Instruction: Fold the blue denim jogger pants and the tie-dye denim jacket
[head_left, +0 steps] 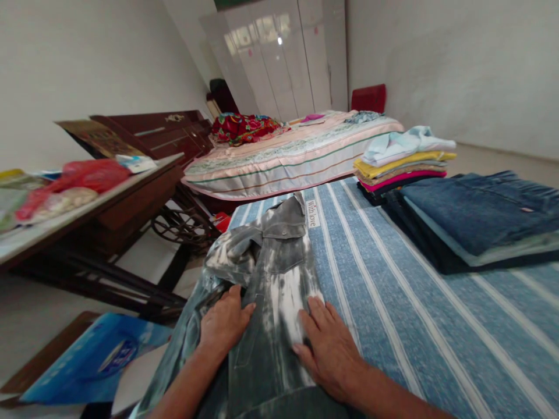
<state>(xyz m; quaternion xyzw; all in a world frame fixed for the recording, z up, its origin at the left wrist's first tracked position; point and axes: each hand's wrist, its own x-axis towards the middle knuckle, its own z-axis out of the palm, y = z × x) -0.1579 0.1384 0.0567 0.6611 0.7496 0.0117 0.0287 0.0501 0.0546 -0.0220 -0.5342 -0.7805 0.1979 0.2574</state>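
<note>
1. The left hand (pixel 225 326) lies palm down on the grey garment (pixel 275 262). Its fingers (pixel 233 294) are stretched out close together and grip nothing.
2. The right hand (pixel 327 343) lies flat just beside it on the same garment, its fingers (pixel 317 308) a little spread and gripping nothing. A strip of cloth shows between the two hands.
3. The garment lies lengthwise along the left edge of the striped bed (pixel 393 302). Its left side hangs over that edge toward the floor, and its far end reaches the sheet's label.
4. To the right of the right hand, the sheet runs flat and open toward the near right corner of the view.
5. Farther right and back, a jeans stack (pixel 471 221) lies on the bed. A coloured stack (pixel 402 163) sits just behind it, and both are well apart from the hands.
6. Left of the bed edge, a blue bag (pixel 96 355) lies on the floor. Beyond it a counter (pixel 144 173) on dark iron legs carries a red bag (pixel 87 174).
7. Past the bed's far end lies a mattress (pixel 297 157) with a red bundle (pixel 244 127) on it. A white wardrobe (pixel 279 58) stands behind that.
</note>
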